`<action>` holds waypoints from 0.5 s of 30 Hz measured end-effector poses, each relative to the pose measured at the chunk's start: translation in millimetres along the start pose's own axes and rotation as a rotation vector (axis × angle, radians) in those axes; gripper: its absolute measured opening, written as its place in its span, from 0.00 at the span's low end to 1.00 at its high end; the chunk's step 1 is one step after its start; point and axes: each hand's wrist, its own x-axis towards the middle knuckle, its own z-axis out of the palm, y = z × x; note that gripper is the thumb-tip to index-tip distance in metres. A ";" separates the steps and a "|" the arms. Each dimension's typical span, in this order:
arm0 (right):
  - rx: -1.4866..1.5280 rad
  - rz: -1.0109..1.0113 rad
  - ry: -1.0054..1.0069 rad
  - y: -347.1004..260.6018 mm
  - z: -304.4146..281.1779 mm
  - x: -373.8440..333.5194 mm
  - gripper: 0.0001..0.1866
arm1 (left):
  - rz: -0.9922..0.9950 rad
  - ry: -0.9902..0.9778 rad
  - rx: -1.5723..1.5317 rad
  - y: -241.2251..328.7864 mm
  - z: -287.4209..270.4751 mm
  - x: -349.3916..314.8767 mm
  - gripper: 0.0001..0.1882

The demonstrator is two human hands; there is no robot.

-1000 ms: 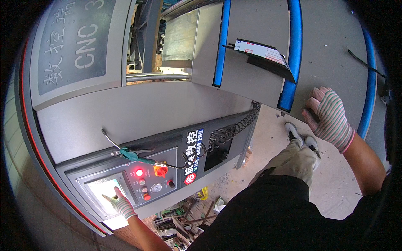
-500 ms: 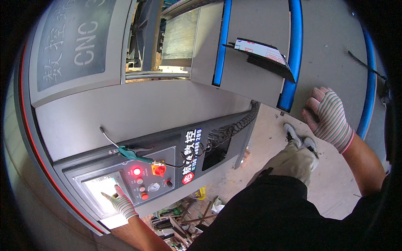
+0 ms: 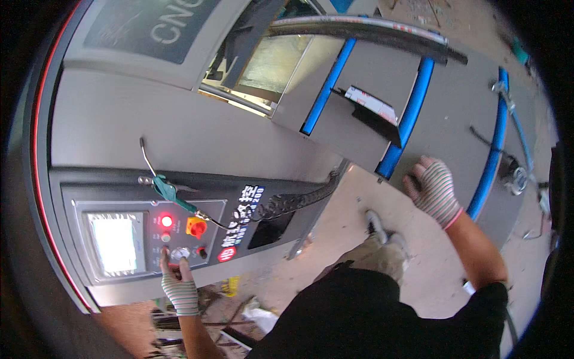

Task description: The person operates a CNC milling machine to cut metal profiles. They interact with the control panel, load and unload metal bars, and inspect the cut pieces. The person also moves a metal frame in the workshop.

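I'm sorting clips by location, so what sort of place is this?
Probably a workshop or factory floor: there's a big grey machine with a control panel, a green air gun on its front, and a grey table with blue strips.

- The head view is a wide fisheye, the left of a pair worn side by side; it looks from the person's head steeply down over the black shirt [image 3: 371, 311] to the shoes [image 3: 375, 224] and floor [image 3: 338, 218];
- it stands near enough to take in both the left hand [image 3: 180, 294] and the right hand [image 3: 435, 192];
- the control panel [image 3: 154, 240] falls at lower left, the worktop [image 3: 445, 125] toward upper right;
- straight edges bow toward the dark rim.
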 end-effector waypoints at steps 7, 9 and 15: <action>-0.119 0.022 -0.039 -5.5 6.6 3.0 0.12 | -0.176 -0.386 0.156 -53.3 66.8 -93.6 0.27; -0.140 0.036 -0.048 -6.6 9.1 1.4 0.12 | -0.041 -0.383 0.177 -56.5 79.3 -116.2 0.29; -0.205 0.022 -0.065 -10.0 7.7 1.3 0.10 | -0.241 -0.517 0.224 -61.7 86.2 -168.2 0.33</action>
